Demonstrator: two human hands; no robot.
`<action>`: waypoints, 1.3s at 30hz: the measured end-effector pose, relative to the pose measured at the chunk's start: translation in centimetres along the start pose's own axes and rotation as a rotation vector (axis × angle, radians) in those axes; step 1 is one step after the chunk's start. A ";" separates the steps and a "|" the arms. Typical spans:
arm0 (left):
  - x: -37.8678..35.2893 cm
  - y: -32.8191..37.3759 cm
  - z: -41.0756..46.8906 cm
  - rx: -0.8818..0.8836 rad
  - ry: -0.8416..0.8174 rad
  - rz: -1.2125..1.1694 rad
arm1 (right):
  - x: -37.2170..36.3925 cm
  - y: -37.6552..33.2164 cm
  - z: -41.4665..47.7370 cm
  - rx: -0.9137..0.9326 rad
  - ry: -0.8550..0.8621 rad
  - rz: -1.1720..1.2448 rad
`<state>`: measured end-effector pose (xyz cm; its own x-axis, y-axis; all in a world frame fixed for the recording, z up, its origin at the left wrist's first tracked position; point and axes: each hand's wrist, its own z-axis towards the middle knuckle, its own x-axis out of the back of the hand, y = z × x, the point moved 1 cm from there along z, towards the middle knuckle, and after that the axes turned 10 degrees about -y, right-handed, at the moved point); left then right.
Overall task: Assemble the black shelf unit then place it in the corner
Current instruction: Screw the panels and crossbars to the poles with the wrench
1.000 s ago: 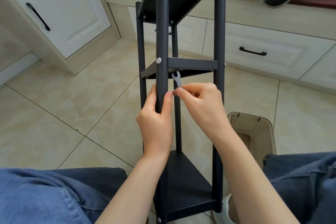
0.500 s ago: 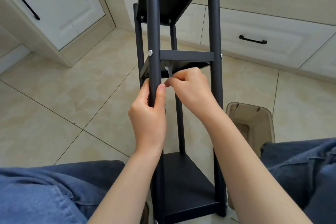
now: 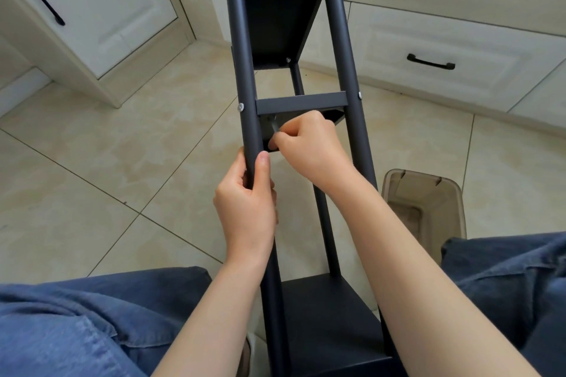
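Note:
The black shelf unit [image 3: 340, 49] stands tilted between my knees, with three triangular shelves on three round posts. My left hand [image 3: 248, 205] is wrapped around the front left post just below the middle shelf [image 3: 301, 102]. My right hand [image 3: 309, 147] pinches a small grey wrench [image 3: 273, 124], whose head is tucked up under the middle shelf at the inner side of the left post. A silver bolt head [image 3: 240, 106] shows on the outside of that post. The wrench's jaw is hidden in the shelf's shadow.
Beige tiled floor [image 3: 107, 162] lies all around. White cabinets [image 3: 101, 9] with black handles stand at the left, and drawers [image 3: 428, 49] run along the back. A translucent brown plastic bin [image 3: 425, 205] sits on the floor beside my right knee. My jeans-clad legs flank the shelf's base.
My right hand has carried the wrench upward, from below the middle shelf to under its left corner. The shelf frame now faces me more squarely, and my left hand's grip is the same.

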<state>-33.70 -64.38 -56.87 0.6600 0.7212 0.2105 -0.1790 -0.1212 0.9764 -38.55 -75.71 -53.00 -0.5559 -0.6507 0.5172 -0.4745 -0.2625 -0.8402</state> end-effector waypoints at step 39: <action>-0.7 0.1 -0.7 0.003 -0.047 -0.077 | -2.0 3.7 0.7 0.231 0.176 -0.055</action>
<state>-34.70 -64.43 -56.99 0.7052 0.6957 0.1367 -0.1243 -0.0686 0.9899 -38.76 -75.90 -57.29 -0.6531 -0.5025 0.5665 -0.3503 -0.4628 -0.8143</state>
